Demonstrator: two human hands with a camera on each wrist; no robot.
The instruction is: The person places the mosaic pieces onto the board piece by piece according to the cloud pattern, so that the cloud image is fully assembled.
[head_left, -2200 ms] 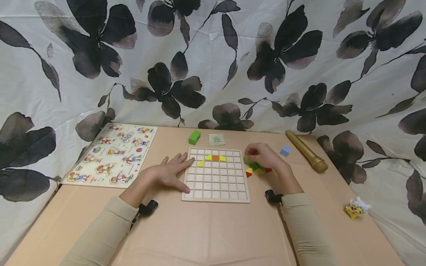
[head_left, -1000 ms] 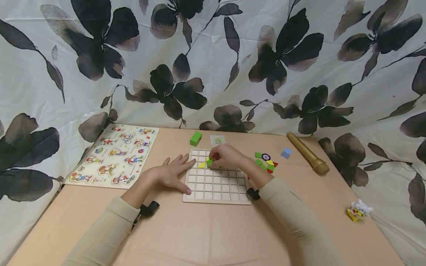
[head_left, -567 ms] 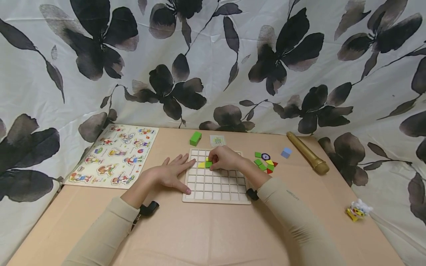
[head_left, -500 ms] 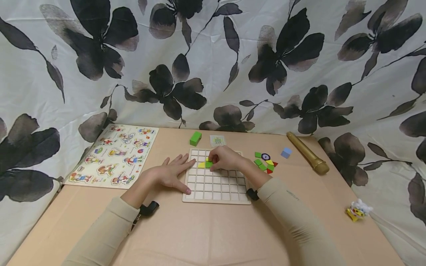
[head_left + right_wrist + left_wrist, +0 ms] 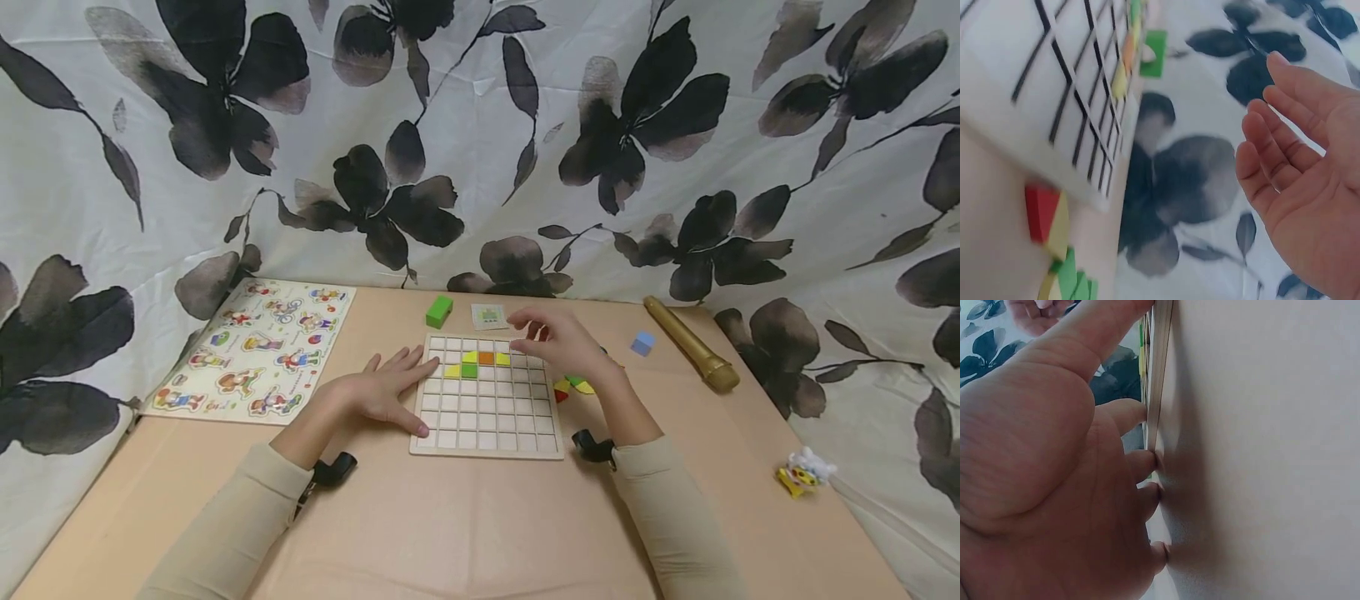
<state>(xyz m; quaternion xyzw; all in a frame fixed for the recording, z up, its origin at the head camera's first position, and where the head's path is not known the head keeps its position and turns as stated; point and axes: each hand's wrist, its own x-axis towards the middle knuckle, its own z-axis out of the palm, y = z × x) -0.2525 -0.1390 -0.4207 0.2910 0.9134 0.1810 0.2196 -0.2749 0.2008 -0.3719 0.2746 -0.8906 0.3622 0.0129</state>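
Right hand (image 5: 566,343) hovering, grip spread, empty; loose coloured wooden tiles (image 5: 573,384) lying at its 5 o'clock. Left hand (image 5: 378,392) pressing flat, bracing square wooden grid board (image 5: 486,412).

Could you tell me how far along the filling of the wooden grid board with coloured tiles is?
Early on. Done: the wooden grid board holds about five coloured tiles near its top, a green square among them. In hand: nothing; the right hand hovers open above the board's right edge, while the left hand lies flat against its left edge. Left: most cells are bare, and loose tiles lie beside the board.
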